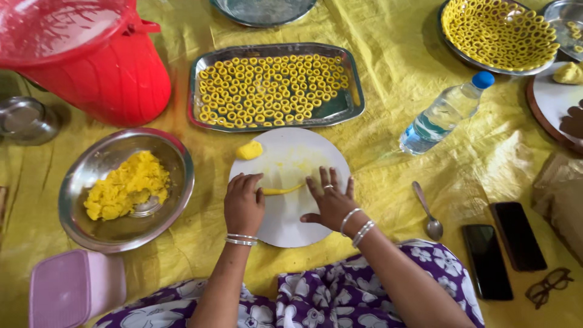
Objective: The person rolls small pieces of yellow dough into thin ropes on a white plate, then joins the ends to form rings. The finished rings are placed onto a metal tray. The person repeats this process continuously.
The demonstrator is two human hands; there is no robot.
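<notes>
Rolling a thin yellow dough rope (282, 191) on the round white board (291, 225): left hand (243, 203) curled, right hand (331, 199) flat and spread; ring-filled steel tray (357, 91) at twelve o'clock, dough lump (249, 150) and steel bowl (176, 152) of dough at nine o'clock unshaped.

Dough strip (282, 191) on board (285, 228), between hands, tray (358, 91) behind.
</notes>
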